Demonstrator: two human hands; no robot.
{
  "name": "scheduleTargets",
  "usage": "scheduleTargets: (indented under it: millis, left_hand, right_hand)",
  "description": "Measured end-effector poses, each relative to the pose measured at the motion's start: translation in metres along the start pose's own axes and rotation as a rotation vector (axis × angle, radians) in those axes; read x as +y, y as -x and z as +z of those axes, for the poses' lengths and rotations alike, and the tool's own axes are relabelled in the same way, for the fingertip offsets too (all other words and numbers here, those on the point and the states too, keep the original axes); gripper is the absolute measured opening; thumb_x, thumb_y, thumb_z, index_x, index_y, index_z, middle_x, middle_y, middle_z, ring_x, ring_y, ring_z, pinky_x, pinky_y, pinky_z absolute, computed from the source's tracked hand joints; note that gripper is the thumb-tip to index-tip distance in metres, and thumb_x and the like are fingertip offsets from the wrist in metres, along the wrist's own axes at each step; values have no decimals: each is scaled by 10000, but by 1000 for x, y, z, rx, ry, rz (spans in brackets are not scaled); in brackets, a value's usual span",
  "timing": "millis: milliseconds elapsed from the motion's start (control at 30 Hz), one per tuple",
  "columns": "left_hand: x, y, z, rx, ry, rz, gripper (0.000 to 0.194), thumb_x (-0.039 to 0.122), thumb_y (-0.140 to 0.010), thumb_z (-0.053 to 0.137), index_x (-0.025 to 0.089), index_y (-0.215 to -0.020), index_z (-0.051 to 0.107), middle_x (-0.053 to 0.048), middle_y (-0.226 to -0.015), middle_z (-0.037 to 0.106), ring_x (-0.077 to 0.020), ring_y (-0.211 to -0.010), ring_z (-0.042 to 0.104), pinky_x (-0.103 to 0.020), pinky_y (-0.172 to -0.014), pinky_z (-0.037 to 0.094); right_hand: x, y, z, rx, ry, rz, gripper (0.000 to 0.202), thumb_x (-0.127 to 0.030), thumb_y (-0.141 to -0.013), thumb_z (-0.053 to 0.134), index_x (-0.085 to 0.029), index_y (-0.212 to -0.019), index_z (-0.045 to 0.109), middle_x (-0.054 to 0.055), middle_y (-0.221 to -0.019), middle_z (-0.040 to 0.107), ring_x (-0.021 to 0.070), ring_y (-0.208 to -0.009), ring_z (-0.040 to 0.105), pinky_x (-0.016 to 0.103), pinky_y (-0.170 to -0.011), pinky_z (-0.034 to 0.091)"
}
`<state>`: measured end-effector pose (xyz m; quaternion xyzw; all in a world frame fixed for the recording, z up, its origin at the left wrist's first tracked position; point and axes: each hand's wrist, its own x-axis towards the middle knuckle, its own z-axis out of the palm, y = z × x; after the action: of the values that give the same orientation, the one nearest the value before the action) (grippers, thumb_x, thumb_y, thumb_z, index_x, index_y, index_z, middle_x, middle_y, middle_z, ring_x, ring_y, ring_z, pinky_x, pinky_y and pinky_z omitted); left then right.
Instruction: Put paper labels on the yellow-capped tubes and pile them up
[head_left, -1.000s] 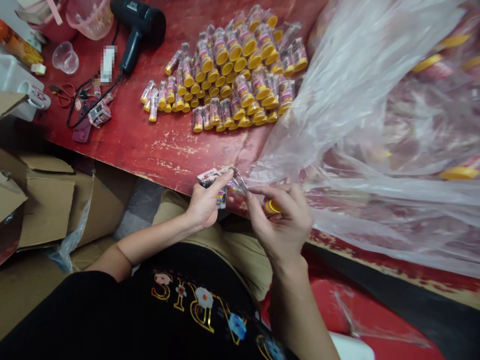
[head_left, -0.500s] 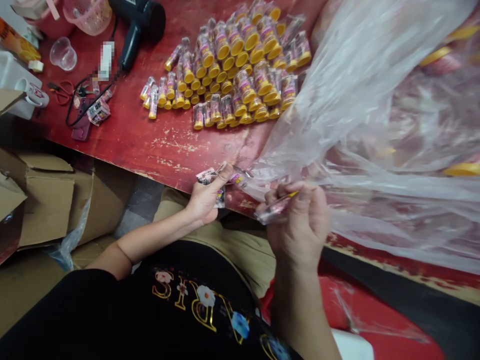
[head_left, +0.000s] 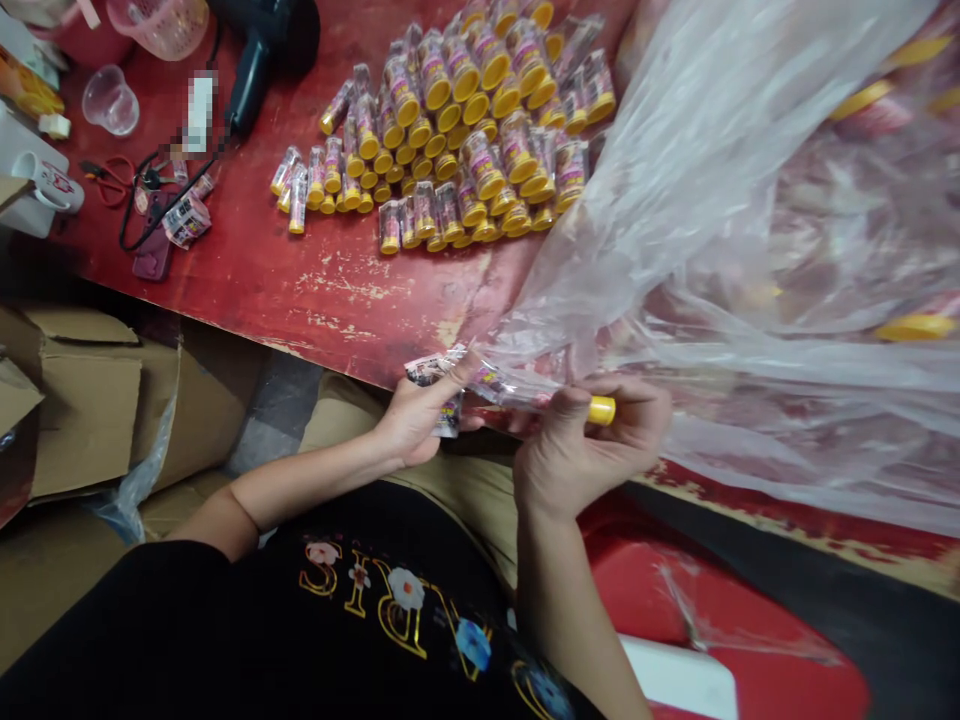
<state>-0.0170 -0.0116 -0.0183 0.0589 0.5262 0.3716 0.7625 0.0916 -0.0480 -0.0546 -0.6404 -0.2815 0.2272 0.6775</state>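
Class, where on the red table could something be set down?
Bare red table shows between the yellow-capped tubes and the near edge, and between those tubes and the hair dryer. The left end is crowded with a red-handled tool, mug and pink basket; clear plastic covers the right.

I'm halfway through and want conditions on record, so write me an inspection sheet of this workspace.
Surface: red tabletop, finish worn near the front edge.
Job's things: yellow-capped tubes piled; printed wrappers and a held tube.
Clutter: mug, pink basket, hair dryer.
Hands: left hand grips wrappers; right hand grips the held tube.
Cables: black cord, looped.
Surroundings: cardboard boxes left, plastic sheeting right.
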Motion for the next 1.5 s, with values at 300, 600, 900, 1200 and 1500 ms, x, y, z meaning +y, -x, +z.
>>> scheduleTargets:
  millis: [300,600,900,1200,1500]
  left_hand:
    - [-1,-3,2,14,-10,204,677,459,-378,1080,158,-857,708,25,-794,738,-102,-631,657,-238,-574,535]
    - [1,-4,4,19,-27,209,583,435,-471,1065,151,-830,704,18,-774,730,-101,-601,652,-247,-574,535]
    - [13,2,-4,-224,-242,181,648,520,-451,1059,159,-873,726,-8,-755,732,-106,-594,641,-232,-547,500]
    - [18,4,-8,-299,-295,173,791,428,-449,1078,155,-1127,776,-35,-908,764,-134,-706,668,-250,-602,543]
    - [35,-25,-10,-204,-43,151,556,451,-675,1003,148,-1039,712,-54,-917,778,-149,-722,716,-236,-584,516]
  right_hand:
    - [-1,15,-21,-231,149,-63,393,-484,-1051,608,-222,-1317,730,124,-1214,688,251,-1131,678,444,-930,603]
    - [3,17,-30,-165,311,-318,304,-297,-796,931,-282,-1094,871,60,-930,761,193,-771,714,371,-723,655]
    - [-16,-2,-35,-486,38,-57,347,-293,-916,806,-354,-1258,816,55,-1069,707,195,-958,716,360,-772,643]
    - [-23,0,-13,-221,220,-239,111,-313,-874,864,-270,-976,864,19,-801,678,151,-711,624,289,-560,484]
    - [-5,-31,30,-278,165,-209,144,-347,-911,814,-227,-984,850,16,-863,671,128,-716,641,257,-574,533]
